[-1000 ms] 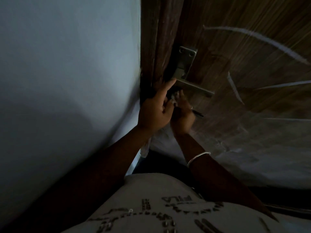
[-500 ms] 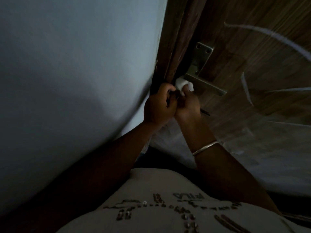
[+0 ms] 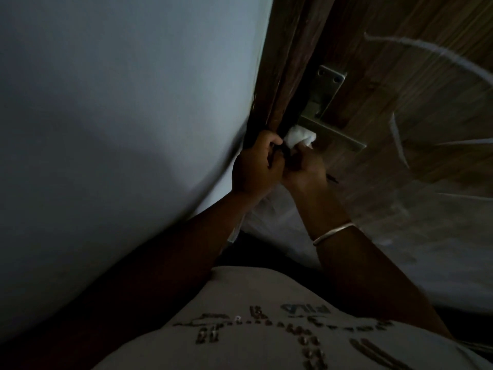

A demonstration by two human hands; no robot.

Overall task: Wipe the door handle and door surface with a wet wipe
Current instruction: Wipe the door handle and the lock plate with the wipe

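1. Grip. The right hand (image 3: 306, 172) holds the wet wipe (image 3: 298, 136). Its fingers are curled up round the lower part of the wipe, and the bunched white upper part stands out above the fingertips. The left hand (image 3: 254, 169) lies directly left of this grip and touches the right hand. Its fingers are curled tight, with the knuckles uppermost. A dark shape sits between the two hands. We cannot tell what it is, or whether the left hand holds anything.

2. Position of the wipe. The wipe lies against the near end of the door handle (image 3: 333, 134), on its underside. From the grip, the metal lever runs out to the right and slightly down. The mounting plate (image 3: 326, 86) rises above the grip and shows two screw holes at its top.

3. Surroundings. The door (image 3: 386, 44) is of brown wood grain and lies above and to the right of the grip. Pale curved lines (image 3: 432, 53) cross its surface well right of the grip. The dark door frame (image 3: 288, 62) runs up and away directly above the left hand. The pale wall (image 3: 120, 116) fills the area left of the grip.

4. Below the grip. A thin silver bracelet (image 3: 333, 232) circles the right wrist. Lower down we see a light shirt (image 3: 253, 303).

5. Writing. The shirt carries studded lettering (image 3: 306, 309), seen upside down from this view. It is too dark and blurred for us to read. We find no other label or brand mark.
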